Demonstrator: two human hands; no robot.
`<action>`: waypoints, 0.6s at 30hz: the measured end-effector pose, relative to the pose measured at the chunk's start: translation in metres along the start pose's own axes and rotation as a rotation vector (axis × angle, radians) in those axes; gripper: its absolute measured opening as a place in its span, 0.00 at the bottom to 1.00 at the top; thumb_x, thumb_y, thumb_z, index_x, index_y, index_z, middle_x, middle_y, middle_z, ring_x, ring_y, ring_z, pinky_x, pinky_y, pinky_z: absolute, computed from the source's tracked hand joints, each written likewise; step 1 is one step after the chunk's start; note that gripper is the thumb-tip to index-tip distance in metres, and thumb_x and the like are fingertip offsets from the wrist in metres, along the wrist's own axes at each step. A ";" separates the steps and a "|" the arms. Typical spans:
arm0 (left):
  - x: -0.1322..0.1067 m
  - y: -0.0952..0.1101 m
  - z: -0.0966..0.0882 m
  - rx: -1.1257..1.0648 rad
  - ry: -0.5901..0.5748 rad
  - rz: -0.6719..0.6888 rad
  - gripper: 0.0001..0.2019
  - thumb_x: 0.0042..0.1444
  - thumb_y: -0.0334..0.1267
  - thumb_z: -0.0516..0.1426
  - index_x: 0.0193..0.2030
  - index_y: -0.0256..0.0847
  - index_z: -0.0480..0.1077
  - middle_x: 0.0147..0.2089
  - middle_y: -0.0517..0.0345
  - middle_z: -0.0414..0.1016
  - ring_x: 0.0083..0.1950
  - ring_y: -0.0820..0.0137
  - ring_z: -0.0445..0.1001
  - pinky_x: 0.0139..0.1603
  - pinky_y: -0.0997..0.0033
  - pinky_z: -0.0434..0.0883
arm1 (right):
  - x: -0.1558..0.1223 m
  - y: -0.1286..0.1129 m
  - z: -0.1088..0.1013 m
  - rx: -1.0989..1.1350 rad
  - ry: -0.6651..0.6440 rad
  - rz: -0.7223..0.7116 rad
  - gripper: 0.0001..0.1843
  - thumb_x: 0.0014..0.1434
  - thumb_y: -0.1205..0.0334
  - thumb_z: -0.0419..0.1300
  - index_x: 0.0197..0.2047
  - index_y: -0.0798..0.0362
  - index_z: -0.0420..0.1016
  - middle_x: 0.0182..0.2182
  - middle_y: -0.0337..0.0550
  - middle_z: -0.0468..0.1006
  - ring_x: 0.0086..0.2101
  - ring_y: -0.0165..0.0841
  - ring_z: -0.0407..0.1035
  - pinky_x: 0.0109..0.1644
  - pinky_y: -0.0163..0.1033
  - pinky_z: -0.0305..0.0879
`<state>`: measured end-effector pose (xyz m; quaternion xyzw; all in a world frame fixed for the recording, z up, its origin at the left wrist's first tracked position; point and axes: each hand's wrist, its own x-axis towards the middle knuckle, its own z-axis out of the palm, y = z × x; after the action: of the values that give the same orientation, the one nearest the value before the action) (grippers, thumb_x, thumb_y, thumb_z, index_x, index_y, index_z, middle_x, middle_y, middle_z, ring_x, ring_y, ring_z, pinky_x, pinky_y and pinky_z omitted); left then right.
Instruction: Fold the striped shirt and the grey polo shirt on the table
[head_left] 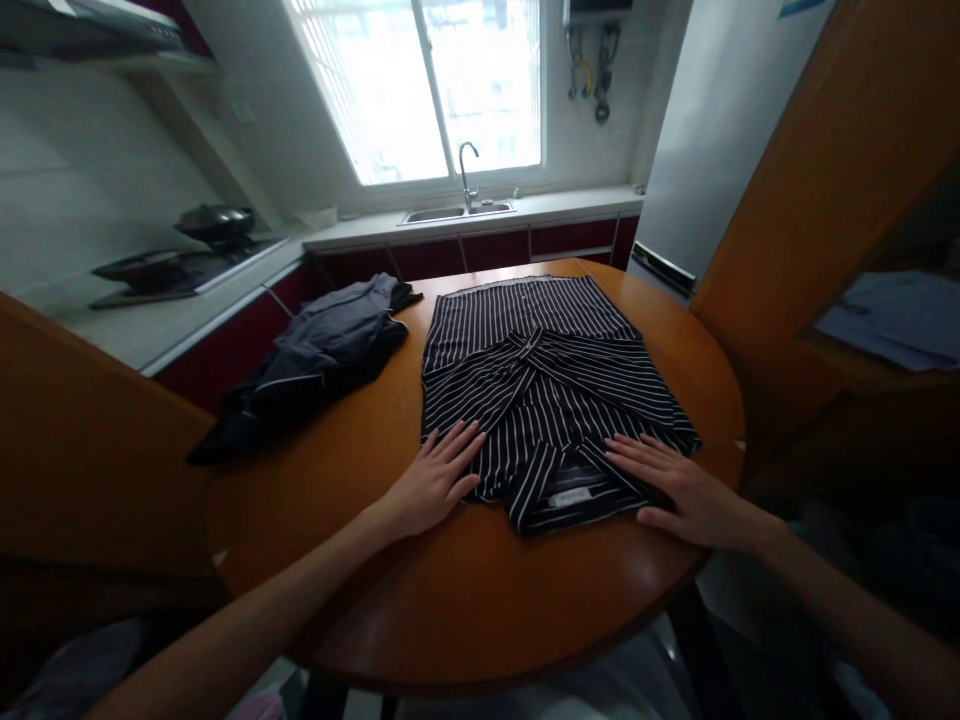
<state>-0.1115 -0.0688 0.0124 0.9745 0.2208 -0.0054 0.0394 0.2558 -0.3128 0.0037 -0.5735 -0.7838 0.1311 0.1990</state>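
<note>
I'd take that soft, light-looking shirt beside its collar, flanked by left hand, fingers splayed, and right hand, fingers closer.

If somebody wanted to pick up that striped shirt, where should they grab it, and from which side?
Probably by the near edge, either side of the collar, coming from the person's side: the striped shirt lies flat on the table, collar nearest the person. A pinch over that edge should hold. The left hand and right hand lie there, palms down.
</note>
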 end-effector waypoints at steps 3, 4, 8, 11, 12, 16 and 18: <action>-0.029 0.009 -0.001 0.028 -0.023 0.035 0.31 0.73 0.51 0.43 0.78 0.48 0.39 0.79 0.54 0.36 0.79 0.56 0.37 0.76 0.45 0.44 | -0.003 0.001 0.000 0.000 -0.008 -0.005 0.42 0.64 0.47 0.63 0.75 0.39 0.51 0.73 0.43 0.51 0.71 0.47 0.46 0.74 0.63 0.38; -0.036 0.014 -0.003 0.028 -0.014 0.050 0.32 0.73 0.51 0.45 0.78 0.47 0.38 0.79 0.52 0.36 0.79 0.55 0.37 0.76 0.44 0.45 | -0.005 0.002 0.000 0.002 -0.005 -0.004 0.42 0.64 0.48 0.63 0.75 0.39 0.51 0.73 0.43 0.52 0.71 0.47 0.47 0.74 0.63 0.39; -0.042 0.037 -0.016 -0.019 0.064 0.143 0.41 0.69 0.48 0.54 0.78 0.43 0.33 0.79 0.45 0.37 0.78 0.53 0.38 0.76 0.43 0.48 | -0.012 0.008 -0.001 0.005 0.037 -0.018 0.39 0.65 0.52 0.62 0.75 0.38 0.52 0.71 0.44 0.57 0.69 0.46 0.52 0.73 0.62 0.46; -0.029 0.057 -0.022 -0.068 0.098 0.279 0.38 0.69 0.40 0.54 0.78 0.43 0.37 0.78 0.47 0.43 0.78 0.58 0.42 0.76 0.52 0.53 | -0.014 0.010 -0.002 0.015 0.099 -0.040 0.35 0.65 0.57 0.62 0.72 0.38 0.58 0.69 0.43 0.63 0.67 0.45 0.57 0.72 0.60 0.52; -0.023 0.063 -0.022 -0.080 0.101 0.331 0.36 0.69 0.37 0.53 0.78 0.43 0.39 0.77 0.47 0.47 0.78 0.60 0.45 0.76 0.55 0.55 | -0.014 0.010 -0.002 0.018 0.118 -0.043 0.33 0.65 0.58 0.62 0.71 0.39 0.61 0.68 0.43 0.65 0.67 0.45 0.59 0.72 0.59 0.54; -0.002 0.078 -0.014 -0.082 0.094 0.442 0.28 0.68 0.30 0.50 0.74 0.37 0.52 0.73 0.46 0.59 0.75 0.63 0.54 0.75 0.61 0.58 | -0.011 0.009 0.003 0.002 0.169 -0.049 0.27 0.66 0.63 0.59 0.67 0.41 0.68 0.66 0.43 0.69 0.66 0.44 0.61 0.70 0.58 0.57; 0.002 0.080 -0.008 -0.074 0.110 0.436 0.25 0.68 0.28 0.50 0.71 0.36 0.58 0.71 0.44 0.62 0.73 0.63 0.58 0.73 0.62 0.62 | -0.010 0.010 0.006 -0.005 0.177 -0.059 0.24 0.67 0.64 0.57 0.65 0.41 0.71 0.64 0.43 0.71 0.65 0.43 0.63 0.69 0.58 0.60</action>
<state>-0.0753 -0.1394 0.0262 0.9959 0.0068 0.0642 0.0632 0.2646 -0.3190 -0.0077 -0.5601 -0.7799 0.0719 0.2699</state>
